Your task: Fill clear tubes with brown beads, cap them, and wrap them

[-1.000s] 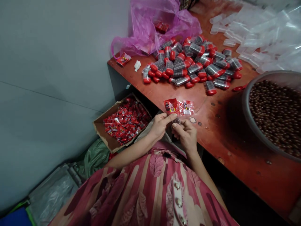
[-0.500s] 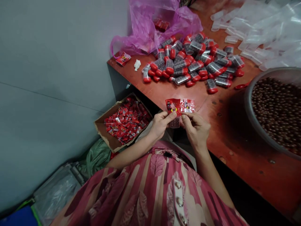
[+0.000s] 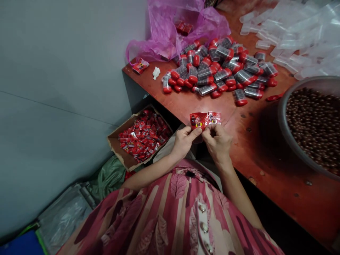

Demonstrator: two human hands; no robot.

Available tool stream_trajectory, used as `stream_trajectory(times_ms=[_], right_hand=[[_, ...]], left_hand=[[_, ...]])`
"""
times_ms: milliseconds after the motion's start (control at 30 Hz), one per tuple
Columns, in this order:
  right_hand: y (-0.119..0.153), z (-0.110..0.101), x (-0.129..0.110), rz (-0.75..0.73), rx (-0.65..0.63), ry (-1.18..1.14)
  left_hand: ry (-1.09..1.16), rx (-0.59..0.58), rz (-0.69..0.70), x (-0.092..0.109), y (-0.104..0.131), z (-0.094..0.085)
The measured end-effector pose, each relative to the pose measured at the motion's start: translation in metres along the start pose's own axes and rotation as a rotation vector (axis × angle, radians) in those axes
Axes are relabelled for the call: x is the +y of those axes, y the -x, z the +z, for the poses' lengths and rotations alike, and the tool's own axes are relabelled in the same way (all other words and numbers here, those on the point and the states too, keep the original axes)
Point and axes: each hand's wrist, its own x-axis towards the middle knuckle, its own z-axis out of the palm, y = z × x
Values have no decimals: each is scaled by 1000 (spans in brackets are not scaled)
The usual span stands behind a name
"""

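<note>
Both hands meet just in front of the table's near edge, pinching a red printed wrapper [image 3: 198, 120]. My left hand [image 3: 184, 141] is closed on its lower left part, thumb on top. My right hand [image 3: 218, 141] is closed on the wrapper's lower edge near its middle, fingers curled, close beside the left thumb. A shiny section of the wrapper extends to the right above the right hand. Something clear shows faintly under the left thumb, mostly hidden. Beyond them, a pile of red-capped clear tubes [image 3: 209, 72] with dark contents lies on the red table [image 3: 255, 152].
A cardboard box [image 3: 114, 141] of red packets sits below, left of the table. A large tub [image 3: 283, 120] of brown balls stands at the right. Clear empty tubes [image 3: 289, 46] cover the back right. A pink plastic bag [image 3: 162, 32] and a white scrap [image 3: 156, 73] lie at the back left.
My right hand has moved slightly left and closer to my left hand. The wrapper's two parts sit closer together, and the clear tube beneath is now mostly hidden.
</note>
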Motion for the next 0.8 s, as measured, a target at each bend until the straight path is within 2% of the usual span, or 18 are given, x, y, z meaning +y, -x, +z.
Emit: stream_trajectory(times_ms=[100,133,267,400,633,800], right_hand=[[15,4,-1,-27,-74,-64],[21,6,-2,-5,-90,-114],[36,8,-2,298,-26,-449],[33,10,-7,505,-215,-763],[32,11,-13,585,-210,-751],[40,15,-14,603,-122,-785]], left_hand=[[55,17,134,10,-3,3],[95,24,141,14,-4,4],[242,-56,63,25,-8,4],[298,-97,13,21,-8,3],[194,-63,29,13,-15,1],[150,-125,-51,13,-6,7]])
